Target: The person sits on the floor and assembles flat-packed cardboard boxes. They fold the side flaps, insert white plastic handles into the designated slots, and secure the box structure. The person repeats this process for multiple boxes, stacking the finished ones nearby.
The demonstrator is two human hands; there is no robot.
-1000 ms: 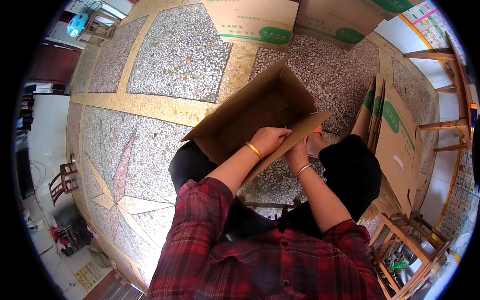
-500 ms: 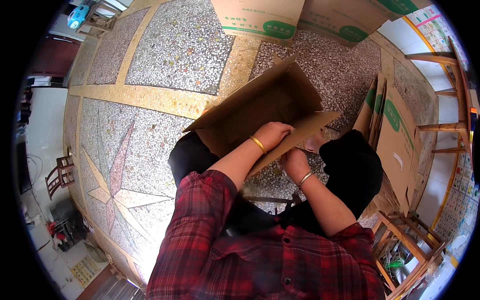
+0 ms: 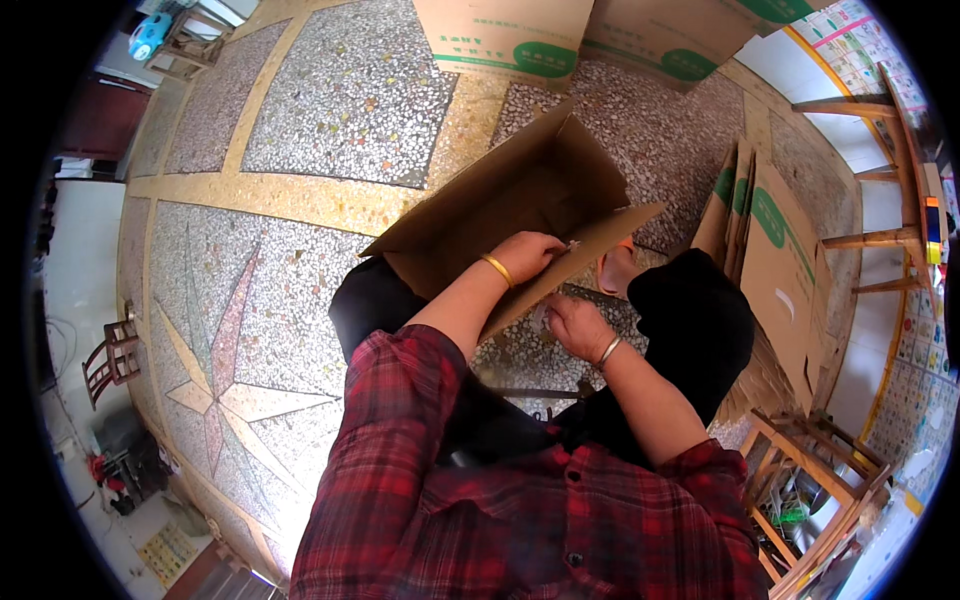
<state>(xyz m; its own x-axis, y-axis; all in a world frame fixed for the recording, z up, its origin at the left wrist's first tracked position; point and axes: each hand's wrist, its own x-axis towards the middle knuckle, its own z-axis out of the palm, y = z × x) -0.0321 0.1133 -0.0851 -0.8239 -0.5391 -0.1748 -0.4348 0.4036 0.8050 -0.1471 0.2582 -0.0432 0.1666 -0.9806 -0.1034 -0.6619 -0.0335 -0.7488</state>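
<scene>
An open brown cardboard box (image 3: 500, 205) tilts between my knees, its mouth facing up. Inside it, my left hand (image 3: 528, 256) is closed with bent fingers against the near wall; a bit of something whitish shows at its fingertips, too small to name. On the outer side of that same wall, my right hand (image 3: 582, 326) pinches a small pale, clear-looking piece (image 3: 544, 316) close to the box. The near wall panel (image 3: 590, 245) stands between the two hands and hides part of what the left fingers touch.
Flattened cardboard boxes (image 3: 775, 270) lean in a stack to my right, beside a wooden chair (image 3: 885, 240). A wooden stool (image 3: 810, 500) stands at the lower right. Larger printed cartons (image 3: 500, 35) stand ahead. A dark bar (image 3: 535, 393) lies below my hands.
My right hand has drawn slightly left and down from the wall, and the pale piece now shows in its fingers. My left hand stays at the inner side of the wall.
</scene>
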